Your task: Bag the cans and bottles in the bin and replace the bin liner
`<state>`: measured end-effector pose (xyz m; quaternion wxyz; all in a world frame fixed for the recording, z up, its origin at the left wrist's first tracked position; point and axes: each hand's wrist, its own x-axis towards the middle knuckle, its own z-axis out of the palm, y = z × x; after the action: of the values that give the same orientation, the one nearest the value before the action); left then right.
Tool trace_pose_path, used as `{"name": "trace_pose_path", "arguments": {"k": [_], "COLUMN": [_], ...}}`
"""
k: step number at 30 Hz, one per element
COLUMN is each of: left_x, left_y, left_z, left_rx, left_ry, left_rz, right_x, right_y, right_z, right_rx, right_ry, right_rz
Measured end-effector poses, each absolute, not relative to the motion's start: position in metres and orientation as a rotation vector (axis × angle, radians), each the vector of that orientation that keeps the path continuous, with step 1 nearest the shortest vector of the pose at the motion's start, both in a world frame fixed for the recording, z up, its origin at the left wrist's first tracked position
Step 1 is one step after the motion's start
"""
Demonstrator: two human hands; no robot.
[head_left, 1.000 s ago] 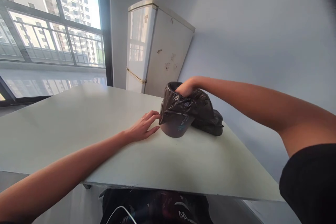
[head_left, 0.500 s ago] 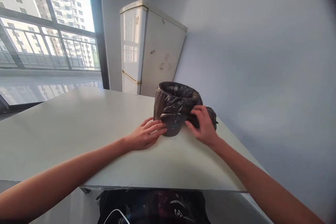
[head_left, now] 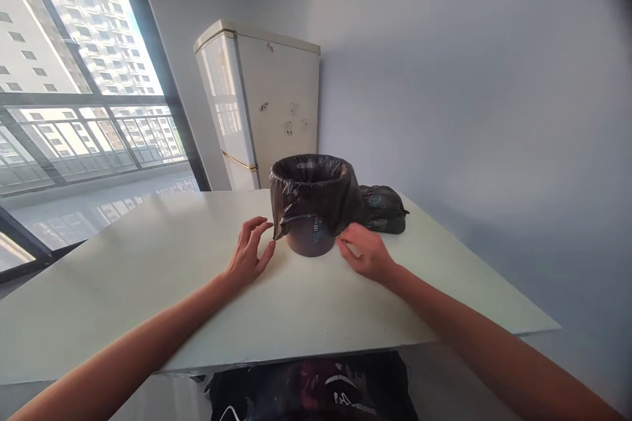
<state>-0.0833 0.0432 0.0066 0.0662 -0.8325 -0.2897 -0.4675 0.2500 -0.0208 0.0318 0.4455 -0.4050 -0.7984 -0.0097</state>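
Left grip (head_left: pixel 248 255) and right grip (head_left: pixel 369 255), half open, flank the bin (head_left: pixel 310 241).

A bin (head_left: pixel 310 242) stands upright on the worktop (head_left: pixel 197 322), a black liner (head_left: pixel 316 200) folded over its rim. The left hand (head_left: pixel 249 253) is beside it, fingers curved; the right hand (head_left: pixel 365 253) is at the liner's lower edge. Behind stands a refrigerator (head_left: pixel 279 92).

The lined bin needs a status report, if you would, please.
Left hand open beside bin; right hand by black liner, grip unclear. Bin upright, liner folded over rim. Dark plastic bundle close on right.
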Motion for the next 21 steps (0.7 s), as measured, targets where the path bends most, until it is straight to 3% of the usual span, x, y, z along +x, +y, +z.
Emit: {"name": "trace_pose_path", "arguments": {"k": [5,8,14,21], "left_x": [-0.061,-0.038,-0.025,-0.046], "left_y": [0.039,0.039,0.065,0.081], "left_z": [0.043,0.055,0.03,0.012], "left_rx": [-2.459,-2.465,-2.688,-2.688], "left_ry": [-1.072,-1.283,-1.41,-1.398], "left_rz": [-1.72,-1.92,-1.927,-1.753], "right_x": [0.257,0.255,0.233,0.227], "right_y": [-0.006,0.015,0.045,0.044], "right_z": [0.09,0.099,0.044,0.007], "right_rx": [-1.093,-1.07,-0.988,-0.963], "right_ry": [-1.391,-1.307,-1.287,-1.263], "right_rz": [0.125,0.304,0.756,0.918]}}
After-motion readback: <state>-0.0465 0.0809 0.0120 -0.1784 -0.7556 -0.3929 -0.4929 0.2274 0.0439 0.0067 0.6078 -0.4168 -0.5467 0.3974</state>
